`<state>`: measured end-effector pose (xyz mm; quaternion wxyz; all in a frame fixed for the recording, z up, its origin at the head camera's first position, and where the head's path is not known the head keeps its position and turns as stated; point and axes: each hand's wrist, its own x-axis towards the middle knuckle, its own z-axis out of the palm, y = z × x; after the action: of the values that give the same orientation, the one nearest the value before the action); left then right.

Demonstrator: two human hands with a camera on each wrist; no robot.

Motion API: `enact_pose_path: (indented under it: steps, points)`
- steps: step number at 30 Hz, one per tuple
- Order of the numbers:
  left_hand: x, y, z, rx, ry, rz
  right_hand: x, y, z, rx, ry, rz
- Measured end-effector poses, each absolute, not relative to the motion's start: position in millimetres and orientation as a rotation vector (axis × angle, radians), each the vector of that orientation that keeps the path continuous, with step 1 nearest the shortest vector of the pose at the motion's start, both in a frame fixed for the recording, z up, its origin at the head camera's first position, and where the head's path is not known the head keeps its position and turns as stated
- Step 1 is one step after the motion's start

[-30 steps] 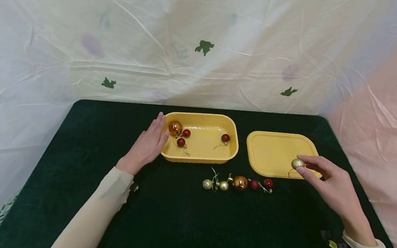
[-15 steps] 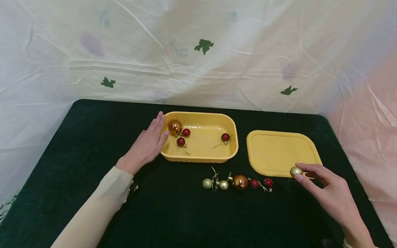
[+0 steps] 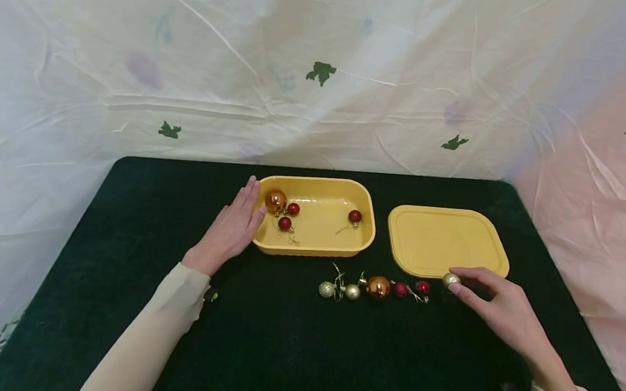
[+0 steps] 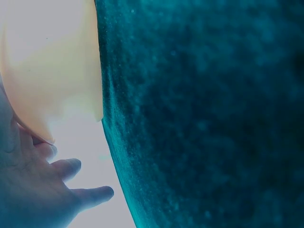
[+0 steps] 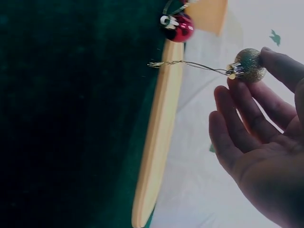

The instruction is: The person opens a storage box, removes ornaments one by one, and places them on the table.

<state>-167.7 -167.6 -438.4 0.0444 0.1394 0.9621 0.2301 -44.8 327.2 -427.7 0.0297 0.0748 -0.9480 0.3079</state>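
Bauble (image 3: 450, 279) sits pinched in the right hand (image 3: 503, 309), near the front edge of the lid (image 3: 446, 241) and right of the row (image 3: 378, 288), while the left hand (image 3: 227, 229) lies straight-fingered against the box (image 3: 309, 251). I judge a light grip best, string (image 5: 172, 62) kept clear of the row. Right wrist view gives me string and cap (image 5: 234, 71), which I can't make out from the head

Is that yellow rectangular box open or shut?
Open: beside the yellow box lies its flat yellow lid, and round red ornaments show inside.
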Motion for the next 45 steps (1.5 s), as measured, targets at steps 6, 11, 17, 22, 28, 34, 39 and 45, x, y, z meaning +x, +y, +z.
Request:
enact_pose_path:
  steps: [6, 11, 17, 22, 28, 34, 39, 45]
  points:
    - [-168.1, -167.5, -438.7, 0.419, 2.938, 0.705, -48.1, 327.0, -435.1, 0.294, -2.968, 0.884]
    - [-168.1, -167.3, -438.4, 0.412, 2.938, 0.714, -50.6, 327.4, -437.2, 0.340, -2.991, 0.893]
    - [-168.3, -167.4, -438.3, 0.409, 2.939, 0.716, -54.4, 328.2, -439.9, 0.374, -3.021, 0.873]
    - [-168.5, -168.0, -438.1, 0.415, 2.940, 0.715, -57.8, 327.8, -440.9, 0.402, -3.040, 0.883]
    - [-167.4, -167.7, -437.5, 0.421, 2.933, 0.725, -60.0, 326.8, -443.6, 0.432, -3.056, 0.874]
    - [-165.4, -168.5, -438.1, 0.409, 2.936, 0.723, -62.4, 324.7, -445.8, 0.470, -3.044, 0.870]
    - [-165.6, -168.4, -439.0, 0.420, 2.935, 0.738, -63.8, 324.1, -446.6, 0.481, -3.045, 0.888]
    - [-166.5, -168.8, -438.0, 0.427, 2.934, 0.726, -64.0, 323.5, -445.9, 0.442, -3.075, 0.877]
